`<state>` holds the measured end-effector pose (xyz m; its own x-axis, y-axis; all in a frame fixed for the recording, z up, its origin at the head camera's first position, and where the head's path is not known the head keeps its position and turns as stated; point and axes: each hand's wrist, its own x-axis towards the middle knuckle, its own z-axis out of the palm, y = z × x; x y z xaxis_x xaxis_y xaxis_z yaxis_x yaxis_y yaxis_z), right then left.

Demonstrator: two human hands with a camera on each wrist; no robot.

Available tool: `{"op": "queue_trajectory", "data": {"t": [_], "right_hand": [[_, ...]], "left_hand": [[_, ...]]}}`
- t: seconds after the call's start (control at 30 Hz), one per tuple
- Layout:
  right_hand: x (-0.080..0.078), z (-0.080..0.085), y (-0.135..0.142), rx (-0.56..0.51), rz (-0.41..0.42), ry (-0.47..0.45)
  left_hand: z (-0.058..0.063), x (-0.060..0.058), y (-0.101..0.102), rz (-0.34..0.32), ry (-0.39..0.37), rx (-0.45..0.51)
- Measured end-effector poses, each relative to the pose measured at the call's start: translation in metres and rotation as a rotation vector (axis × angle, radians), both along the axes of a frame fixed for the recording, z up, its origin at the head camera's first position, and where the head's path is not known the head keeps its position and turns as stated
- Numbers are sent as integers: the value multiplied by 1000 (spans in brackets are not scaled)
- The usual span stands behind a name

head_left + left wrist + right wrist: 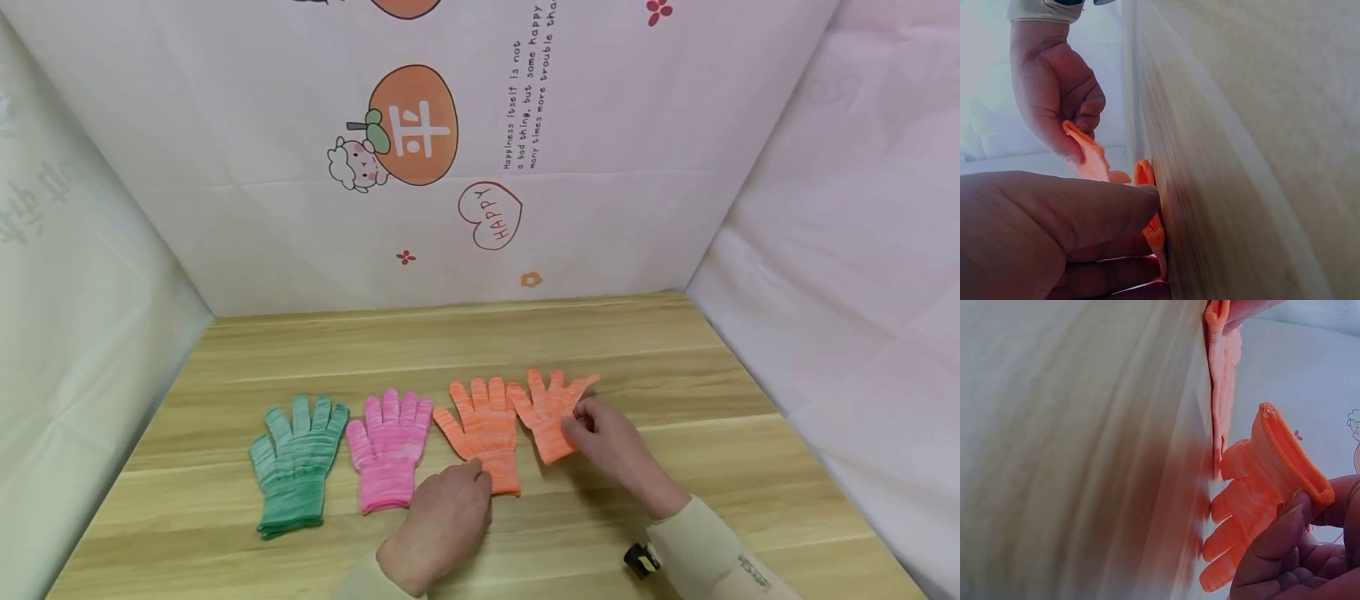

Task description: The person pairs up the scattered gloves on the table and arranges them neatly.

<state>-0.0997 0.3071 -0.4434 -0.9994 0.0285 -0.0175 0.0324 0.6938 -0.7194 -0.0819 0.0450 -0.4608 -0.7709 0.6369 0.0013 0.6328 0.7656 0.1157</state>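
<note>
Four knitted gloves lie in a row in the head view: a green glove point(300, 467), a pink glove point(390, 450), an orange glove point(487, 425) and a second orange glove point(551, 417). My left hand point(450, 517) is at the cuff of the first orange glove; in the left wrist view its thumb point(1116, 203) holds the cuff point(1155, 234) near the tabletop. With thumb and fingers my right hand point(615, 442) pinches the second orange glove by the cuff edge point(1300, 465), which is lifted and tilted while its fingers hang down. Part of the left fingertips is hidden.
The wooden tabletop point(675, 358) carries everything. A printed white cloth point(600, 208) stands upright at its back edge, with pale cloth sides point(862, 292) to left and right. A small black object point(641, 560) sits at my right cuff.
</note>
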Motion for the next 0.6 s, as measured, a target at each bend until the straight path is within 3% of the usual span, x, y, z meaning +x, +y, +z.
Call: {"op": "queue_trajectory", "data": {"t": [0.6], "right_hand": [[12,-9,14,104,-58,-78]], "left_hand": [[2,-1,0,-4,-35,9]]}}
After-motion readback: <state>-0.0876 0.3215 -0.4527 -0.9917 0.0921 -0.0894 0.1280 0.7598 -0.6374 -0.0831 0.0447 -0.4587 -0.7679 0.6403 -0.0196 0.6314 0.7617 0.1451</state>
